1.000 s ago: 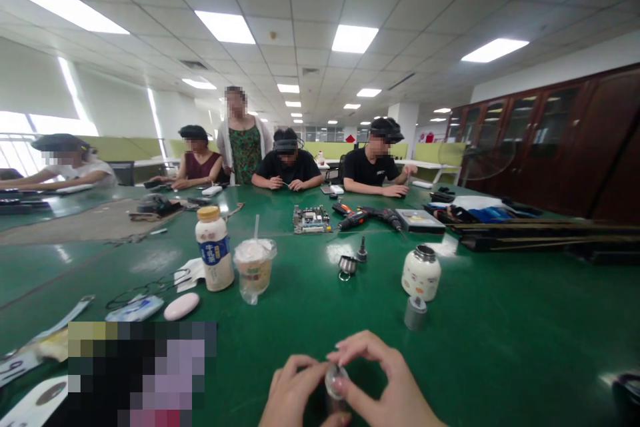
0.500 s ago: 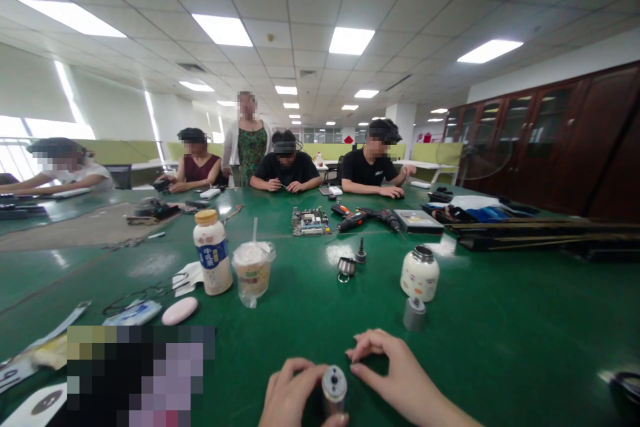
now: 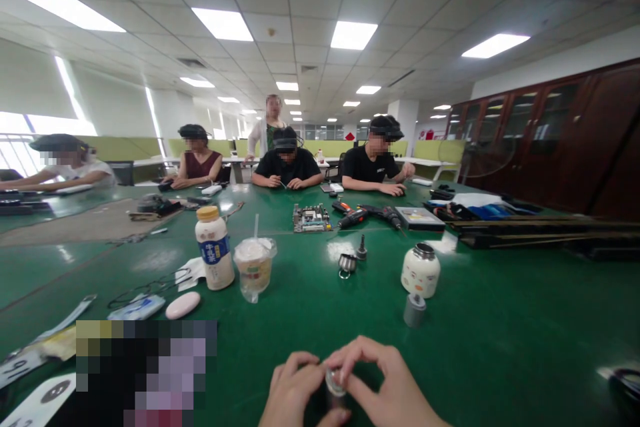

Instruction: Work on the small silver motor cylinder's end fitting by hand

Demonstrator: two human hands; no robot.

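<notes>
At the near edge of the green table, my left hand (image 3: 295, 390) is wrapped round a small silver metal cylinder (image 3: 336, 395) that stands upright. My right hand (image 3: 375, 373) has its fingertips pinched at the cylinder's top; whatever they hold there, if anything, is hidden by the fingers. Beyond my right hand stands a short grey cylinder (image 3: 415, 310) with a narrower top. Just behind it sits a round cream flask (image 3: 420, 271) without a lid, its wall printed with small faces. A steel cap with a ring (image 3: 346, 265) and a dark pointed part (image 3: 361, 248) lie farther off.
To the left are a milk tea bottle (image 3: 215, 250), a plastic cup with a straw (image 3: 254, 267) and a pink oval case (image 3: 183, 305). A circuit board (image 3: 313, 218) and power drills (image 3: 354, 217) lie farther back. Several people sit across the table; one person stands behind.
My right hand has moved left onto the top of the silver cylinder, which my left hand still holds. The standing person behind has shifted to the right.
</notes>
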